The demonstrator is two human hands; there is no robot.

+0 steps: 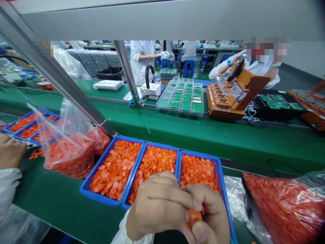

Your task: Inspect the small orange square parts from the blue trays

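Note:
My left hand (157,203) and my right hand (214,211) meet low in the middle, both closed in a pinch on one small orange plastic part (194,215). Only a sliver of the part shows between the fingertips. Just beyond my hands stand three blue trays side by side, each full of loose orange parts: the left tray (87,186), the middle tray (154,162) and the right tray (199,169). My hands cover the near ends of the middle and right trays.
A clear bag of orange parts (68,149) lies left of the trays, and another bag (284,206) lies at the right. A co-worker's hand (8,150) rests at the far left by more blue trays (25,123). Across the green belt (203,135) sit a tray of green boards (182,96) and an orange fixture (228,101).

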